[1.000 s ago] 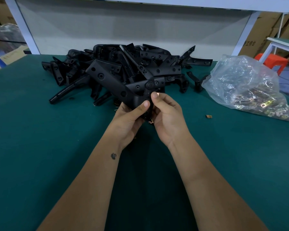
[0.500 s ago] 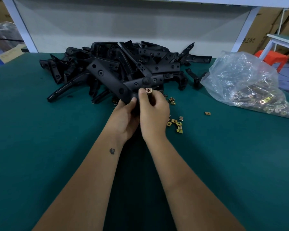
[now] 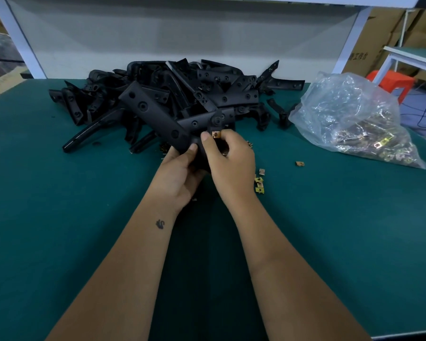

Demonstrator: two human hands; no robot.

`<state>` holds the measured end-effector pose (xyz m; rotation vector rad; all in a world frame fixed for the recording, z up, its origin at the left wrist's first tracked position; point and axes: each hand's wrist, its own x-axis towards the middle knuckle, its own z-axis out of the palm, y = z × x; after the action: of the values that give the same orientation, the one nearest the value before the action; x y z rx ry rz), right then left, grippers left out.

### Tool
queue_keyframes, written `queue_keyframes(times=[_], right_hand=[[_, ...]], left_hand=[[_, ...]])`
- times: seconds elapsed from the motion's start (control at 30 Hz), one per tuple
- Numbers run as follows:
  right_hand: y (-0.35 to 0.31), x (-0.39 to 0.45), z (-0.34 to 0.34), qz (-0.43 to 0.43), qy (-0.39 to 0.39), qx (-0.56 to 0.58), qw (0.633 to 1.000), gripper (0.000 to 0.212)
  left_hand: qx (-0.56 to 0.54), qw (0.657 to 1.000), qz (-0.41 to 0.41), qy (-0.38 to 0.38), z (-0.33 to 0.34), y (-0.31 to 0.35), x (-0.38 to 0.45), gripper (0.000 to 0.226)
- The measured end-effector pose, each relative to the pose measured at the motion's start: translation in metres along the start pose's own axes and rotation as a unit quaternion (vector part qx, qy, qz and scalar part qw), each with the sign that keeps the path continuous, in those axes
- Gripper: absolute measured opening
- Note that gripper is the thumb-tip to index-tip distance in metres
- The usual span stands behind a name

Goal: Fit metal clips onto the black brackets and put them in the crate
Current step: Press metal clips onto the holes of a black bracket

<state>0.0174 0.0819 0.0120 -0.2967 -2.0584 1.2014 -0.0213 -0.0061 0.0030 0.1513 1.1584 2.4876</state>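
My left hand (image 3: 180,173) grips the lower end of a long black bracket (image 3: 153,114) that slants up to the left over the green table. My right hand (image 3: 228,161) pinches a small brass metal clip (image 3: 216,134) between thumb and forefinger, held against an upright tab of that bracket. Behind lies a heap of black brackets (image 3: 207,94). Several loose clips (image 3: 260,183) lie on the table just right of my right hand, and one more clip (image 3: 299,164) sits farther right. No crate is in view.
A clear plastic bag (image 3: 354,119) holding many clips lies at the right of the green table (image 3: 59,217). White frame posts (image 3: 17,38) stand at the back corners. Cardboard boxes, a second table and a red stool (image 3: 389,82) stand beyond the right edge.
My right hand brought a clip up from the table to the bracket's tab and now holds it there. The loose clips beside my hand came into view.
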Motion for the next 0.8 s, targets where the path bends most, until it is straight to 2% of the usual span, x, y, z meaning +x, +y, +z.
queue_keyframes(times=[0.1, 0.2, 0.3, 0.37, 0.47, 0.63, 0.73, 0.8], right_hand=[[0.011, 0.009, -0.02, 0.017, 0.039, -0.057, 0.997, 0.026], [0.035, 0.023, -0.052, 0.098, 0.128, -0.254, 0.954, 0.031], [0.051, 0.029, -0.082, 0.219, 0.1, -0.365, 0.9, 0.039], [0.054, 0.029, -0.088, 0.247, 0.055, -0.402, 0.88, 0.031], [0.049, 0.028, -0.073, 0.182, -0.003, -0.394, 0.901, 0.017], [0.029, 0.015, -0.016, 0.049, -0.119, -0.312, 0.941, 0.021], [0.026, 0.01, 0.001, 0.0, -0.136, -0.292, 0.947, 0.023], [0.027, 0.012, 0.0, 0.001, -0.118, -0.228, 0.967, 0.022]], left_hand=[[-0.048, 0.998, 0.014, 0.025, -0.002, 0.004, 0.002, 0.024], [-0.1, 0.994, 0.025, 0.047, -0.007, 0.009, 0.004, 0.023], [-0.148, 0.986, 0.031, 0.074, -0.01, 0.012, 0.003, 0.02], [-0.19, 0.978, 0.036, 0.082, -0.011, 0.014, 0.002, 0.016], [-0.215, 0.972, 0.032, 0.085, -0.01, 0.014, 0.0, 0.013], [-0.204, 0.975, 0.026, 0.084, -0.008, 0.013, 0.002, 0.013], [-0.196, 0.976, 0.03, 0.087, -0.009, 0.012, 0.004, 0.013], [-0.194, 0.977, 0.029, 0.086, -0.01, 0.012, 0.005, 0.011]])
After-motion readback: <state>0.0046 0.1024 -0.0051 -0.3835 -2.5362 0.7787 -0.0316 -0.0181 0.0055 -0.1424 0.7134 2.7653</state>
